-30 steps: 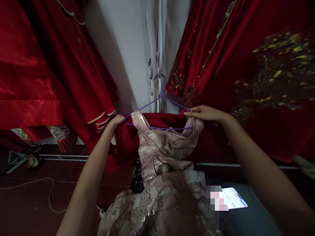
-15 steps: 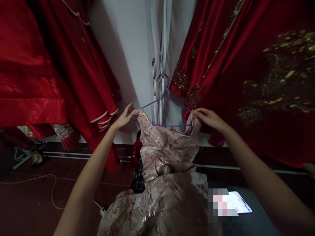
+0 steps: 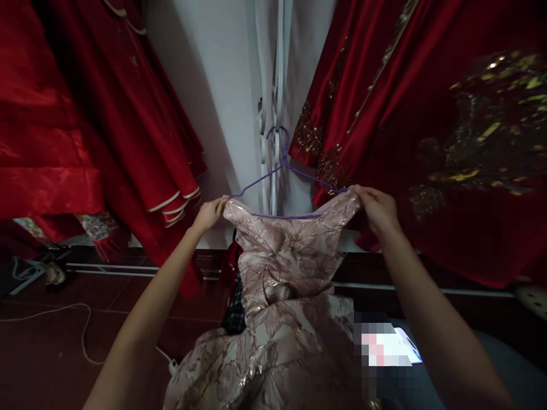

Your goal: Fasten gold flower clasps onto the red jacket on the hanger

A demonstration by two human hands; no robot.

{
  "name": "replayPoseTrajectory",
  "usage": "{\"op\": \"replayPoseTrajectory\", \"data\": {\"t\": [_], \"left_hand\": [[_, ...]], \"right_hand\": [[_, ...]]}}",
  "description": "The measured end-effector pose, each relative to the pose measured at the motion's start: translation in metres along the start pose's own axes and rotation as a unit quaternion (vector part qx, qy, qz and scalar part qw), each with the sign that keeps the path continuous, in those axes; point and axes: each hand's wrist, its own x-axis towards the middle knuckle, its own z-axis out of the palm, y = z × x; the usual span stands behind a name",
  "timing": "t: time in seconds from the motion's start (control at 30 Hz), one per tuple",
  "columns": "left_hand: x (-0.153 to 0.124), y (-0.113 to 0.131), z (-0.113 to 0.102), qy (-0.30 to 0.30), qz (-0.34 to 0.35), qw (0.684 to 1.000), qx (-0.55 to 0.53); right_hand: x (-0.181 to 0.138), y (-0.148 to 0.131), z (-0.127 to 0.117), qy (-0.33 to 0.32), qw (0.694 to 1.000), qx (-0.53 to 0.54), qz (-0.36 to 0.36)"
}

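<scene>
A pale pink dress with shiny floral patterning hangs on a purple wire hanger in front of me. My left hand is closed on the dress's left shoulder strap, by the hanger's end. Opposite it, my right hand pinches the right strap, pulled outward over the other end of the hanger. The neckline is stretched wide between my hands, and the hanger's lower bar shows along it. The dress's skirt spreads down toward me at the bottom of the view.
Red garments hang on the left; red gowns with gold sequins hang on the right. White straps dangle behind the hanger. A lit phone, partly pixelated, lies at lower right. A cable crosses the reddish floor at left.
Both hands have moved apart, drawing the straps outward along the hanger and widening the neckline. The fingers of my left hand have closed. The view has shifted slightly.
</scene>
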Motion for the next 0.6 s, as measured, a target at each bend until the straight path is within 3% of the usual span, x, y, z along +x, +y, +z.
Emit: {"op": "replayPoseTrajectory", "data": {"t": [0.13, 0.23, 0.33, 0.37, 0.47, 0.53, 0.6], "left_hand": [[-0.022, -0.013, 0.000, -0.078, -0.033, 0.996, 0.033], [-0.034, -0.003, -0.007, -0.190, -0.012, 0.978, 0.079], [-0.038, 0.034, -0.018, -0.329, 0.033, 0.937, 0.114], [-0.037, 0.051, -0.020, -0.328, 0.061, 0.935, 0.121], [-0.024, 0.103, -0.013, -0.190, 0.267, 0.943, 0.061], [-0.012, 0.129, 0.005, -0.080, 0.336, 0.938, 0.030], [-0.006, 0.142, 0.031, -0.029, 0.359, 0.932, 0.029]], "right_hand": [[-0.025, 0.022, -0.021, 0.074, 0.992, -0.041, 0.089], [-0.049, 0.031, -0.032, 0.006, 0.987, -0.082, 0.140], [-0.064, 0.024, -0.032, -0.103, 0.984, -0.101, 0.104], [-0.066, 0.019, -0.029, -0.138, 0.981, -0.109, 0.076], [-0.072, -0.001, -0.014, -0.201, 0.970, -0.133, -0.039], [-0.077, -0.010, -0.002, -0.191, 0.965, -0.141, -0.114], [-0.082, -0.010, 0.007, -0.154, 0.964, -0.148, -0.161]]}}
